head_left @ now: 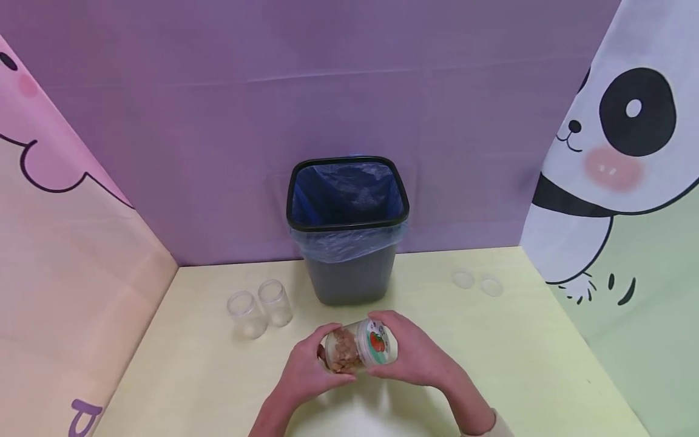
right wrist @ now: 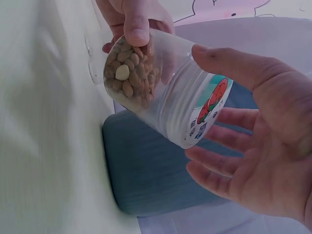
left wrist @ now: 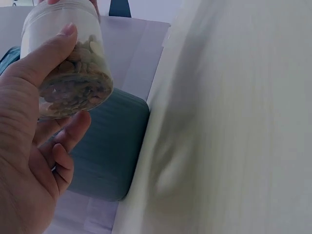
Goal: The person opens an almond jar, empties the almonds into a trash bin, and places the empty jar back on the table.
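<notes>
A clear plastic jar (head_left: pixel 344 351), partly filled with brown nuts that look like almonds (right wrist: pixel 129 73), is held tilted on its side above the table. My left hand (head_left: pixel 307 369) grips the jar's body near its base, thumb on one side and fingers on the other. At the other end is the lid (head_left: pixel 378 342), which bears a red fruit picture on green and white. My right hand (head_left: pixel 417 353) holds this lid end between thumb and fingers. The lid sits on the jar.
Behind the hands stands a grey waste bin (head_left: pixel 352 273) with a black rim and a bluish liner. Two clear lidless jars (head_left: pixel 248 315) stand to its left. To its right, two clear round lids (head_left: pixel 463 279) lie on the pale table (head_left: pixel 519 364). Printed cloth walls surround the table.
</notes>
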{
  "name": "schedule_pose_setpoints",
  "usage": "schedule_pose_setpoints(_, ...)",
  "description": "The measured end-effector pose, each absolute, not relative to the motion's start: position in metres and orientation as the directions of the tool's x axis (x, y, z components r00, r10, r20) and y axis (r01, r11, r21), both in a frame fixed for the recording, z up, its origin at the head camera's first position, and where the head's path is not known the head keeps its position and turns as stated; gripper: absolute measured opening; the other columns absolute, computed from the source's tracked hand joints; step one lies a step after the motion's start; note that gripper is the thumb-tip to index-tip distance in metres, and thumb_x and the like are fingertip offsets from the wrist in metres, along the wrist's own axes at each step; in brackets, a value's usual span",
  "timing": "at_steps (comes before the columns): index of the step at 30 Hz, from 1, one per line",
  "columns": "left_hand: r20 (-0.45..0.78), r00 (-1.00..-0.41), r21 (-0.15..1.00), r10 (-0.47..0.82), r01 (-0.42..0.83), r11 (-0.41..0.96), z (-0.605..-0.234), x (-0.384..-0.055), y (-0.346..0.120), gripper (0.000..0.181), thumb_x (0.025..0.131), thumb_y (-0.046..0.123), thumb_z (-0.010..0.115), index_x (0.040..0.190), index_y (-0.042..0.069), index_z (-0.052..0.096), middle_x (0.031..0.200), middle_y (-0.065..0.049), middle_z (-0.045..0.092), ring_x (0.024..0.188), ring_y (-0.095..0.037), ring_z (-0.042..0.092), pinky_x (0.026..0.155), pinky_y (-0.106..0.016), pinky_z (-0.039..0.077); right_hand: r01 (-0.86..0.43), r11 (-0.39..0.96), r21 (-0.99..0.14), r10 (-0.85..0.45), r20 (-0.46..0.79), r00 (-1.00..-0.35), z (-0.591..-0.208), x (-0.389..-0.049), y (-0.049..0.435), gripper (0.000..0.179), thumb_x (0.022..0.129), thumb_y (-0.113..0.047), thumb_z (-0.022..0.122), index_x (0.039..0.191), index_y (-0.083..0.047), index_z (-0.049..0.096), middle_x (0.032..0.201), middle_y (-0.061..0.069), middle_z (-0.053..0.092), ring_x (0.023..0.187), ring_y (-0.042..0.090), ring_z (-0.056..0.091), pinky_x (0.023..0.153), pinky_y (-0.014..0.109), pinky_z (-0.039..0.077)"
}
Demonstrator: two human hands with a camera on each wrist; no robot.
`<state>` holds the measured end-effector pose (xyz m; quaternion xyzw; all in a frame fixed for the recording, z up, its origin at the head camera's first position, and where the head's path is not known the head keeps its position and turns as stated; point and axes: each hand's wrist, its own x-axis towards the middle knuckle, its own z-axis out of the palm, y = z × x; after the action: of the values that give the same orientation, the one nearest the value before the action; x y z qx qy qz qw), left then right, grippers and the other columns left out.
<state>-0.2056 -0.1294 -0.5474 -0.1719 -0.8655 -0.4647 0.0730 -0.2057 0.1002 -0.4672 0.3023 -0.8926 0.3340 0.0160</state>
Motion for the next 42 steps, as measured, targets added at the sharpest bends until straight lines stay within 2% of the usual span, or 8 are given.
schedule_pose_setpoints(5, 0.330, -0.893, 0.754, 0.306, 0.445, 0.483, -0.544, -0.207, -0.129, 0.092, 0.045, 0.045, 0.084, 0.127, 0.028, 0.044, 0.112, 0.014, 0.052, 0.077, -0.007, 0.054, 0.059, -0.023, 0.046, -0.573, 0.594, -0.565, -0.550, 0.234, -0.801, -0.466, -0.206, 0.100, 0.085, 0.057, -0.041, 0.080, 0.129, -0.019, 0.040, 0.121, -0.009, 0.044, 0.108, 0.011, 0.041, 0.088, 0.033, 0.037)
schedule_pose_setpoints(8, 0.327, -0.882, 0.722, 0.339, 0.464, 0.512, -0.543, -0.208, -0.130, 0.093, 0.047, 0.045, 0.083, 0.128, 0.028, 0.043, 0.122, 0.015, 0.045, 0.095, -0.007, 0.050, 0.072, -0.028, 0.046, -0.580, 0.595, -0.556, -0.570, 0.217, -0.792, -0.466, -0.205, 0.098, 0.085, 0.057, -0.037, 0.081, 0.130, -0.021, 0.040, 0.125, -0.009, 0.041, 0.113, 0.012, 0.037, 0.089, 0.035, 0.038)
schedule_pose_setpoints(12, 0.307, -0.889, 0.697, 0.341, 0.454, 0.555, -0.544, -0.206, -0.133, 0.092, 0.047, 0.049, 0.082, 0.127, 0.027, 0.044, 0.122, 0.016, 0.044, 0.101, -0.007, 0.048, 0.079, -0.032, 0.044, -0.609, 0.599, -0.520, -0.597, 0.217, -0.772, -0.465, -0.204, 0.095, 0.083, 0.056, -0.029, 0.082, 0.128, -0.021, 0.042, 0.125, -0.009, 0.040, 0.113, 0.013, 0.036, 0.087, 0.035, 0.039)
schedule_pose_setpoints(17, 0.310, -0.892, 0.687, 0.330, 0.450, 0.571, -0.544, -0.204, -0.136, 0.091, 0.046, 0.051, 0.081, 0.126, 0.028, 0.044, 0.120, 0.017, 0.045, 0.099, -0.006, 0.048, 0.078, -0.031, 0.044, -0.616, 0.626, -0.479, -0.581, 0.240, -0.777, -0.465, -0.203, 0.093, 0.082, 0.053, -0.024, 0.081, 0.125, -0.019, 0.041, 0.121, -0.009, 0.040, 0.107, 0.009, 0.039, 0.084, 0.031, 0.040)
schedule_pose_setpoints(28, 0.374, -0.882, 0.704, 0.288, 0.472, 0.530, -0.550, -0.201, -0.145, 0.091, 0.044, 0.044, 0.085, 0.124, 0.032, 0.044, 0.117, 0.017, 0.047, 0.101, -0.004, 0.048, 0.078, -0.028, 0.044, -0.547, 0.529, -0.649, -0.487, 0.295, -0.822, -0.472, -0.204, 0.107, 0.084, 0.055, -0.013, 0.080, 0.125, -0.010, 0.032, 0.118, -0.003, 0.042, 0.105, 0.009, 0.043, 0.082, 0.029, 0.043)
schedule_pose_setpoints(33, 0.351, -0.907, 0.776, 0.232, 0.421, 0.469, -0.550, -0.197, -0.147, 0.090, 0.043, 0.035, 0.087, 0.122, 0.035, 0.044, 0.116, 0.017, 0.048, 0.103, -0.005, 0.048, 0.080, -0.030, 0.044, -0.564, 0.530, -0.633, -0.377, 0.420, -0.826, -0.477, -0.207, 0.114, 0.084, 0.051, -0.015, 0.081, 0.122, -0.009, 0.036, 0.117, -0.002, 0.042, 0.101, 0.011, 0.044, 0.080, 0.033, 0.043)
schedule_pose_setpoints(36, 0.341, -0.915, 0.814, 0.217, 0.403, 0.419, -0.542, -0.191, -0.147, 0.089, 0.045, 0.027, 0.088, 0.122, 0.029, 0.046, 0.117, 0.011, 0.050, 0.102, -0.011, 0.049, 0.077, -0.032, 0.045, -0.540, 0.521, -0.660, -0.299, 0.452, -0.841, -0.478, -0.207, 0.118, 0.083, 0.051, -0.017, 0.082, 0.121, -0.008, 0.036, 0.119, 0.000, 0.042, 0.102, 0.014, 0.045, 0.080, 0.036, 0.043)
schedule_pose_setpoints(42, 0.306, -0.932, 0.857, 0.196, 0.359, 0.370, -0.521, -0.177, -0.146, 0.084, 0.047, 0.017, 0.087, 0.122, 0.022, 0.049, 0.116, 0.005, 0.052, 0.101, -0.015, 0.050, 0.074, -0.031, 0.046, -0.480, 0.593, -0.647, -0.195, 0.463, -0.865, -0.478, -0.208, 0.124, 0.084, 0.048, -0.043, 0.083, 0.116, -0.012, 0.045, 0.113, -0.001, 0.045, 0.101, 0.015, 0.045, 0.078, 0.038, 0.043)
